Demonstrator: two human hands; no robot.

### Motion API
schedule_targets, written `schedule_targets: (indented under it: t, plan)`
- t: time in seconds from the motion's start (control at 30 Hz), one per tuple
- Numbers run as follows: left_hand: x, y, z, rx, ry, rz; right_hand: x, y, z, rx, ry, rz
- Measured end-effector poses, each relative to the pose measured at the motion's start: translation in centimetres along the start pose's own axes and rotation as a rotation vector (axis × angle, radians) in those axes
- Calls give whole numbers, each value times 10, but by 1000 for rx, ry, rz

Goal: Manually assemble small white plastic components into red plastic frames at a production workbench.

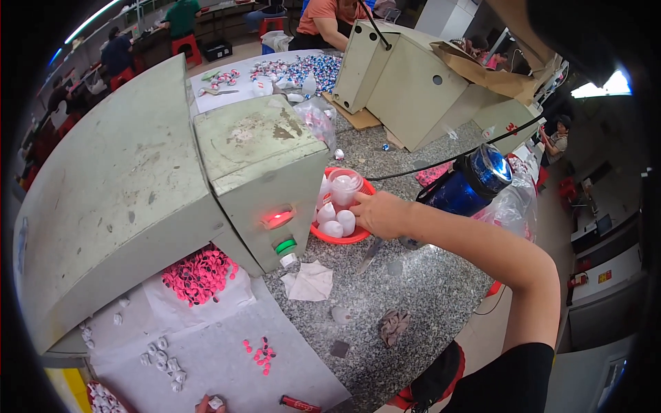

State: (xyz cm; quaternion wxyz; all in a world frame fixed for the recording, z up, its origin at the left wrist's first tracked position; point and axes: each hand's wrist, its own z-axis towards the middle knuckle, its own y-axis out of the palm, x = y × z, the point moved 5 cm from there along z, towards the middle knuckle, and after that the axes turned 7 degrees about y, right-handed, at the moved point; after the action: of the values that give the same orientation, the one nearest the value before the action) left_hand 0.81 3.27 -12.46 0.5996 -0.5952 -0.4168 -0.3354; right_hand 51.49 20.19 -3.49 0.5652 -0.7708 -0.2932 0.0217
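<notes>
At the lower edge, only the fingertips of my left hand show. They pinch a small round whitish piece with a dark part. My right hand reaches over the right side of a round red plastic basket. Its fingers bend down beside a clear plastic cup and several white egg-shaped plastic pieces. The fingertips are partly hidden there, so any grip is unclear. Small pink pieces lie scattered on white paper, near crumpled whitish pieces.
A green-grey metal machine fills the left, with a pink heap under its opening. A blue bottle stands beyond my right forearm. A knife, a crumpled cloth and a red tube lie near me. People work farther off.
</notes>
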Motion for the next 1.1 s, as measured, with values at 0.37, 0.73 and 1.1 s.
schedule_targets:
  t: [0.37, 0.73, 1.1]
  plan:
    - [5, 1, -1, 2, -12, -38, -7, -18, -26, 334, 116, 308]
    - [2, 0, 2, 29, 15, -20, 20, 9, -48, 201, 615, 2401]
    - [-2, 3, 2, 74, 62, -64, -5, -31, -27, 183, 156, 385]
